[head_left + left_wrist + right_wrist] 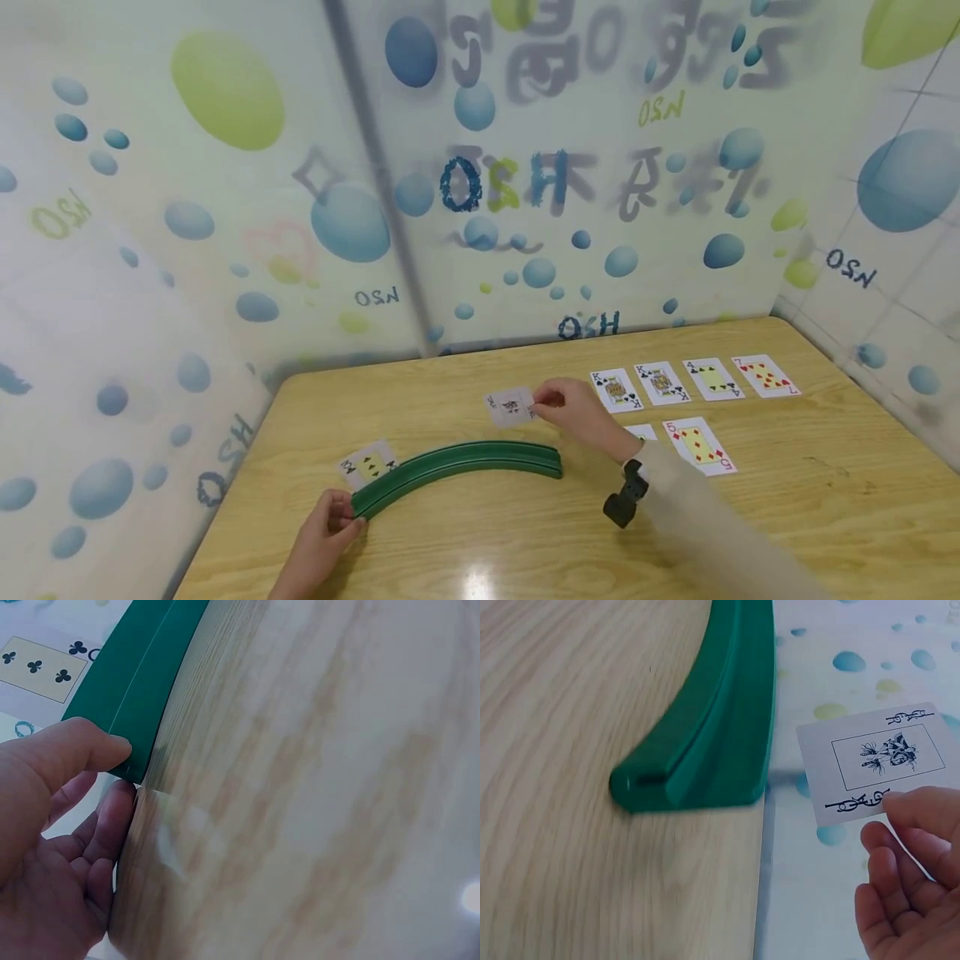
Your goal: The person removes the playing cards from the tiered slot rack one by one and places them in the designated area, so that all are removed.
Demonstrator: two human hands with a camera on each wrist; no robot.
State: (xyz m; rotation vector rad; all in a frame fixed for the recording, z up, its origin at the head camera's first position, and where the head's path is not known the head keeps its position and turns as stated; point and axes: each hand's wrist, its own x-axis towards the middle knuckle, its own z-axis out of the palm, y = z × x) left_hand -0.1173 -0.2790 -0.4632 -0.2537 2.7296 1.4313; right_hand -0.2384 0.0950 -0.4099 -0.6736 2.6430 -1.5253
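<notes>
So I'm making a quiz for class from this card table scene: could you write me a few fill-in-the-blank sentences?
1. The right hand pinches a ____ card.
2. The left hand holds one end of the curved card holder, whose colour is ____.
3. The face-up row at the table's far edge has ____ cards.

Missing words: joker; green; four

bare tabletop near side, curved green rack mid-table, cards far right

A light wooden table is seen across the lower frame, enclosed by translucent sheeting printed with blue and green bubbles.
</notes>
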